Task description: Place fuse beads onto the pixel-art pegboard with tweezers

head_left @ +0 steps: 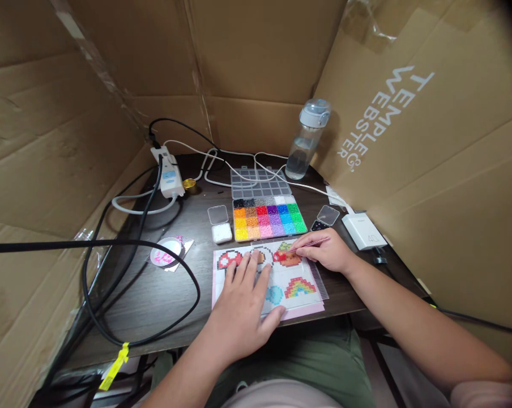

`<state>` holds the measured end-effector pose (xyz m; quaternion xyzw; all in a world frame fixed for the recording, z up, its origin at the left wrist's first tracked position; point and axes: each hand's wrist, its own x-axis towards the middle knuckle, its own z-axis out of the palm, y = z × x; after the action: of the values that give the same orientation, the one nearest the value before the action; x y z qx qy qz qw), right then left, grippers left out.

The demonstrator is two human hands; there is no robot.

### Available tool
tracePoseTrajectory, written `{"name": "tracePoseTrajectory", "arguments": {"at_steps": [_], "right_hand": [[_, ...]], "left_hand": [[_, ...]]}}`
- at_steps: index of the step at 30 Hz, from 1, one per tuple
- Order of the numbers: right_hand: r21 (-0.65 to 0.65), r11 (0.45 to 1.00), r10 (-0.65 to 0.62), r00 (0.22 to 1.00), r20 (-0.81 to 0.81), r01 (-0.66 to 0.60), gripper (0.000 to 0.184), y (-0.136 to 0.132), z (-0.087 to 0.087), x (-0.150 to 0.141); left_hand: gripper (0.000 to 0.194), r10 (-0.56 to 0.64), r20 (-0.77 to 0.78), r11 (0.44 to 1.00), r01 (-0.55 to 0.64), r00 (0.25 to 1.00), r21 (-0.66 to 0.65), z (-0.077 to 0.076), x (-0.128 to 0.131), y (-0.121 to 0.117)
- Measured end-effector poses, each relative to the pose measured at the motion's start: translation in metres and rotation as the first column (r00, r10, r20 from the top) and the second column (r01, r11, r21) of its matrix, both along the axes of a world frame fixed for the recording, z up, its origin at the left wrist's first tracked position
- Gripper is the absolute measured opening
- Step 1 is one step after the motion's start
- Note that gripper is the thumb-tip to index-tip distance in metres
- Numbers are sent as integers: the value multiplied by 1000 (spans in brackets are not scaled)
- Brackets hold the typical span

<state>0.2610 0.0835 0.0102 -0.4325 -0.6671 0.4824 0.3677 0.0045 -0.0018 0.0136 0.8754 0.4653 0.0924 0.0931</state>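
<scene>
My left hand (243, 297) lies flat with fingers spread on a pegboard over a pattern sheet (234, 289). My right hand (326, 249) pinches a thin pink pair of tweezers (311, 245), its tip over the orange and red figure (288, 258) at the sheet's upper right. A red and white mushroom (229, 259) and a rainbow (301, 288) also show on the sheet. Beyond it stands the open bead box (269, 218), its compartments filled by colour. Small open cases hold white beads (221, 233) and black beads (319, 225). Part of the sheet is hidden under my left hand.
A water bottle (304, 141) stands at the back right, near a white charger (363, 230). On the left are a power strip (170, 173), a gold tin (190, 186), a round pink-marked disc (166, 252) and looping black cables (196, 283). Cardboard walls (256, 51) surround the desk.
</scene>
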Motion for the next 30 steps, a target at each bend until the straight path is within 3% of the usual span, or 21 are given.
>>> {"name": "tracePoseTrajectory", "arguments": {"at_steps": [7, 15, 23, 30], "right_hand": [[-34, 999, -34, 999, -7, 34, 17, 0, 0, 0], [-19, 987, -161, 986, -44, 160, 21, 4, 6, -11], [70, 938, -336, 940, -51, 339, 26, 44, 26, -47], [88, 899, -428, 903, -19, 428, 30, 75, 10, -72]], "left_hand": [[70, -7, -29, 1000, 7, 1000, -10, 2, 0, 0], [70, -1, -30, 1000, 1, 1000, -5, 2, 1, 1], [70, 2, -6, 1000, -1, 1000, 14, -1, -2, 0], [70, -7, -11, 1000, 7, 1000, 4, 2, -2, 0]]}}
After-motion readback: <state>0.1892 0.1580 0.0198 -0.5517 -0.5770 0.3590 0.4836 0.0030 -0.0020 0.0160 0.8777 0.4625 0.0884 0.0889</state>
